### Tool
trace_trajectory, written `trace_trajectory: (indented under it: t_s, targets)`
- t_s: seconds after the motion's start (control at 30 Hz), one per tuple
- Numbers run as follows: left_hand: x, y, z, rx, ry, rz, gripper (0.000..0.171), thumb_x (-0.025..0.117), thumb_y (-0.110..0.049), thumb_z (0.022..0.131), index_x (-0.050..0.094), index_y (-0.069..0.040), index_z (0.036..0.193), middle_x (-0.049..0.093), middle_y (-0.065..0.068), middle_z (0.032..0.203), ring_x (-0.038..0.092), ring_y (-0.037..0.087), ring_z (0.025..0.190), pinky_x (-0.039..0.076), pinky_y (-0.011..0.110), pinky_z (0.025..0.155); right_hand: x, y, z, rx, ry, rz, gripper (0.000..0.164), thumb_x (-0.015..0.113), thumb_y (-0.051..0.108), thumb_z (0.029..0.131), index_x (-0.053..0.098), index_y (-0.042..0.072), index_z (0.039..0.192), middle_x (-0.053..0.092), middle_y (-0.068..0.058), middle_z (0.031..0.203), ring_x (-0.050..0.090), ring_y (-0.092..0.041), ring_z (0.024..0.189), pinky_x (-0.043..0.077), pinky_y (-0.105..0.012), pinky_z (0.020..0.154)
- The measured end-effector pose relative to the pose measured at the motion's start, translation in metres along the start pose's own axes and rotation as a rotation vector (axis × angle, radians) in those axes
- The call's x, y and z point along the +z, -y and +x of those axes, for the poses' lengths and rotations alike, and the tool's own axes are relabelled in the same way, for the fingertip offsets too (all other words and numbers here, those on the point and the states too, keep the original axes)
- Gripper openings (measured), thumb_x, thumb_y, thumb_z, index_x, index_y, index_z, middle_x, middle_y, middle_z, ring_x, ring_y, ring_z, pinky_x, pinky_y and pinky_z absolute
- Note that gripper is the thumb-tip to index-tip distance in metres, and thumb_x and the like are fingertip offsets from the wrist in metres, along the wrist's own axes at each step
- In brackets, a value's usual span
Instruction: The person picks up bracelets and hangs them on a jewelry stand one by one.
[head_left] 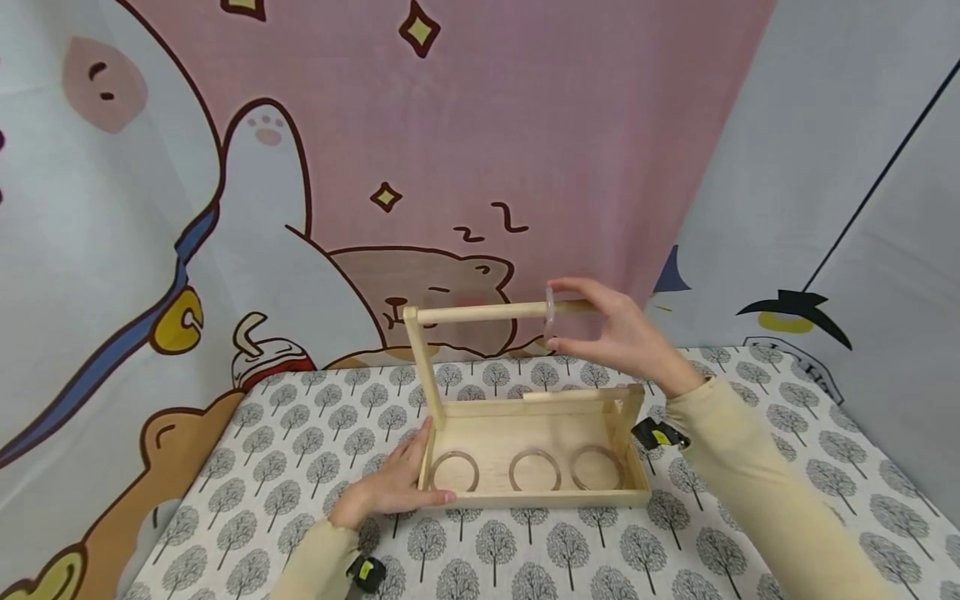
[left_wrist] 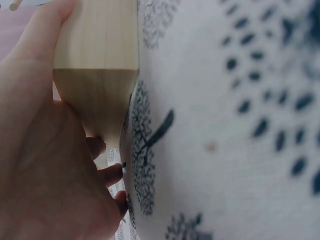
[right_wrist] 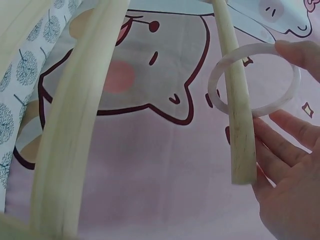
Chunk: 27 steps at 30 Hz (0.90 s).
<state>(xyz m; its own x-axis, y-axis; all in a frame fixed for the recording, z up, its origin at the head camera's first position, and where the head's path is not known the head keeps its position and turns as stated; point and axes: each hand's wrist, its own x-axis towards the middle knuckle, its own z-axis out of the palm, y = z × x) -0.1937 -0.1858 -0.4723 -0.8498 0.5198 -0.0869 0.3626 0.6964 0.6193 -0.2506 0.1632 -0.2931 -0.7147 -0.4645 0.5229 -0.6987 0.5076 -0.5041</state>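
A pale wooden bangle stand (head_left: 536, 500) with a tray base stands on the table. My left hand (head_left: 401, 475) grips its left end; in the left wrist view the thumb lies along the wood and the fingers reach round the other side. Between thumb and fingers my right hand (head_left: 626, 329) pinches a translucent whitish bangle (right_wrist: 220, 75) by its rim. The bangle encircles the stand's upper rod (head_left: 480, 312), near the rod's free right end. Three bangles lie in the tray: one at the left (head_left: 474, 473), one near the middle (head_left: 557, 475) and one at the right (head_left: 619, 473).
A lower wooden rod (head_left: 570, 396) runs from the short post (head_left: 630, 408) at the stand's right end. Beneath everything is a tree-print cloth (head_left: 495, 550). A cartoon-print curtain (head_left: 585, 125) hangs behind the table.
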Motion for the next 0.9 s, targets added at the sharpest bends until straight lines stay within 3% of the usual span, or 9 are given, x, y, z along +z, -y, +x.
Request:
trace_trajectory:
  t_s: [0.2,0.43,0.9]
  targets:
    - [0.0,-0.002,-0.001,-0.04,0.016,-0.011,0.119,0.068,-0.057,0.082,-0.01,-0.001,0.152,0.002,0.021,0.158,0.008,0.05,0.139,0.014,0.069,0.106,0.009,0.003,0.006,-0.112,-0.038,-0.011,0.07,0.085,0.015,0.073,0.053,0.007,0.135,0.06,-0.009,0.128,0.055,-0.028,0.117,0.02,-0.042,0.115]
    - [0.001,-0.001,0.0,-0.042,0.026,-0.014,0.118,0.068,-0.056,0.083,-0.011,-0.001,0.152,0.002,0.023,0.158,0.009,0.05,0.139,0.014,0.068,0.107,0.019,0.005,0.012,-0.173,-0.043,-0.047,0.071,0.084,0.016,0.073,0.052,-0.003,0.133,0.059,-0.015,0.13,0.053,-0.031,0.12,0.009,-0.041,0.117]
    - [0.0,-0.002,-0.001,-0.017,-0.002,-0.015,0.12,0.07,-0.055,0.081,-0.008,0.001,0.152,0.005,0.025,0.157,0.011,0.053,0.138,0.015,0.07,0.105,0.034,0.016,0.02,-0.166,-0.012,-0.03,0.071,0.083,0.023,0.076,0.051,-0.001,0.135,0.057,-0.014,0.132,0.052,-0.028,0.123,0.008,-0.04,0.117]
